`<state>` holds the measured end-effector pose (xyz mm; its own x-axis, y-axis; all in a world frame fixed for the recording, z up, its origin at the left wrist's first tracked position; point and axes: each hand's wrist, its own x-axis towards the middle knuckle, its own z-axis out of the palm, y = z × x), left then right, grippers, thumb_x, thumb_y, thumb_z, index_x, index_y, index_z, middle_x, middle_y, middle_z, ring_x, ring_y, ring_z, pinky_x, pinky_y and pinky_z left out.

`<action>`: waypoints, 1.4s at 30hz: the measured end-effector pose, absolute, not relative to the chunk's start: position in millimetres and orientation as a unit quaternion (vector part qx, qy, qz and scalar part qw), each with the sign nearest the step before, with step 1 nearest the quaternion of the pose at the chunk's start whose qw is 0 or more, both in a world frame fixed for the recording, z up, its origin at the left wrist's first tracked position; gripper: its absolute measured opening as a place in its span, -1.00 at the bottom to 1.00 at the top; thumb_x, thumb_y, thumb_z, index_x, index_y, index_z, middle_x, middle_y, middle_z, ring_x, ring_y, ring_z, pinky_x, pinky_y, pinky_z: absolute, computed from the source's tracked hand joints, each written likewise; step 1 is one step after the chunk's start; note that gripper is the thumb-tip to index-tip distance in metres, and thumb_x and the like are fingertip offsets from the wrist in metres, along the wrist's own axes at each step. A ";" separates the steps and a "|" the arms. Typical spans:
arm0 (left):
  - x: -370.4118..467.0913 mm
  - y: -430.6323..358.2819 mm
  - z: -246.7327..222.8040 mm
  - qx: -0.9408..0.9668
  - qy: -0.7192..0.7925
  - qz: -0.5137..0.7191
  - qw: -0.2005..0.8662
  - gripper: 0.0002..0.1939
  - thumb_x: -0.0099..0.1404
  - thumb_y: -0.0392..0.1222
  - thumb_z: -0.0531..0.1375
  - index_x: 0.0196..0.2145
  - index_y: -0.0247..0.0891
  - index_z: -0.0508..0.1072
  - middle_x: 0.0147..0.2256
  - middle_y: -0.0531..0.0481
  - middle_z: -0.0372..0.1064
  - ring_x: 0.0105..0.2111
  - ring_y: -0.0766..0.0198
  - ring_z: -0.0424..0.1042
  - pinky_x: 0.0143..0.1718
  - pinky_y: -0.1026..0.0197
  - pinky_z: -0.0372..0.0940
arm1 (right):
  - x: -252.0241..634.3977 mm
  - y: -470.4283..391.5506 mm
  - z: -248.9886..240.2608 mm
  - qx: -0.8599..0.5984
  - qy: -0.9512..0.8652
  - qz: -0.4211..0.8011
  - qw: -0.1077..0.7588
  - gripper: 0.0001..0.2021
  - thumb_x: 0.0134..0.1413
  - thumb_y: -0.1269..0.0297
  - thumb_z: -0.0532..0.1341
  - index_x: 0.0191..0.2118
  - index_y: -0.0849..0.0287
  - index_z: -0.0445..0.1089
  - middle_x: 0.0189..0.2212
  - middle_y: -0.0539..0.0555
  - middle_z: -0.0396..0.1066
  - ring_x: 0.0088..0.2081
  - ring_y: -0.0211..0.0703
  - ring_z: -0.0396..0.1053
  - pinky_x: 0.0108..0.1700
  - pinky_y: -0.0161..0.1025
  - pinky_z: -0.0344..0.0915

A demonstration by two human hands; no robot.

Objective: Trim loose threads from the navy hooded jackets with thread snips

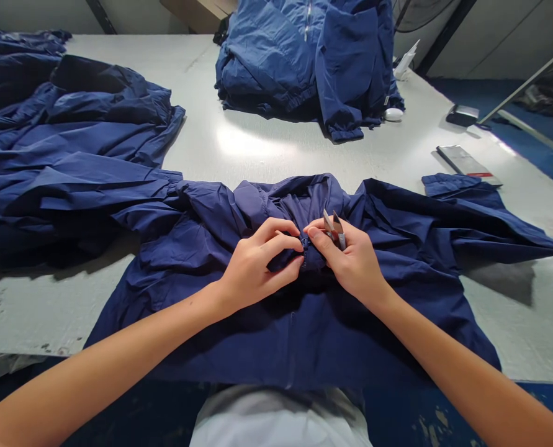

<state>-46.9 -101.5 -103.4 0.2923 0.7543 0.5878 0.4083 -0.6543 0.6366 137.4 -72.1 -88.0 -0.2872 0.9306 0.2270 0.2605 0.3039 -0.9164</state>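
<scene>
A navy blue jacket (252,344) lies spread over the near side of the table, its zip line running down the middle and one sleeve stretched to the right. My left hand (260,264) pinches a gathered bit of the jacket near the collar area between thumb and fingers. Just beside it, my right hand (353,257) is closed, with thumb and forefinger pressed to the same gathered fabric. Small metal thread snips (334,231) are tucked in the right hand, blades pointing up and away from the cloth. What lies under the fingertips is partly hidden.
More navy garments (99,133) are heaped on the left of the white table (197,81). A pile of folded jackets (276,62) sits at the back. A flat box (467,164), a small dark object (462,115) and a white oval item (393,115) lie to the right.
</scene>
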 end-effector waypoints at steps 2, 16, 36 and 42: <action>-47.1 -101.6 -103.9 0.790 0.364 0.444 0.213 -0.90 0.28 -0.35 0.18 -0.25 -0.20 0.41 -0.08 -0.10 0.32 -0.17 0.28 0.45 -0.07 0.21 0.36 | 138.0 -71.1 -87.9 -0.429 -0.696 0.397 0.417 -0.78 0.23 0.11 0.22 -0.32 0.16 0.42 -0.61 -0.11 0.15 -0.59 -0.37 0.08 -0.53 -0.35 0.09; -50.8 -86.8 -101.4 0.619 0.351 0.407 0.573 -0.82 0.26 -0.10 0.28 -0.32 -0.27 0.47 -0.31 -0.01 0.34 -0.25 0.24 0.36 -0.11 0.20 0.28 | 139.4 -65.0 -90.7 -0.420 -0.682 0.413 0.432 -0.74 0.23 0.04 0.21 -0.29 0.14 0.43 -0.55 -0.08 0.24 -0.53 -0.31 0.22 -0.45 -0.32 0.22; -41.5 -96.4 -104.8 0.452 0.322 0.527 0.643 -0.81 0.13 -0.24 0.40 -0.54 -0.27 0.47 -0.03 -0.05 0.47 -0.01 0.17 0.43 0.05 0.15 0.27 | 128.9 -77.3 -102.6 -0.476 -0.652 0.360 0.468 -0.64 0.17 0.00 0.26 -0.06 0.05 0.19 -0.25 -0.02 0.26 -0.27 -0.25 0.31 -0.18 -0.27 0.31; -41.5 -89.7 -110.4 0.457 0.360 0.584 0.566 -0.94 0.13 -0.23 0.39 -0.42 -0.21 0.59 -0.22 0.01 0.47 -0.18 0.30 0.43 -0.11 0.27 0.31 | 142.4 -80.9 -81.0 -0.452 -0.673 0.333 0.482 -0.76 0.26 0.05 0.17 -0.08 0.07 0.34 -0.26 0.02 0.37 -0.32 -0.24 0.35 -0.26 -0.27 0.33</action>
<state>-41.5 -89.7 -110.4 0.0581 0.9902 0.1271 -0.3314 -0.1009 0.9381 142.4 -80.9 -81.0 -0.1266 0.9293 0.3468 0.2878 0.3690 -0.8838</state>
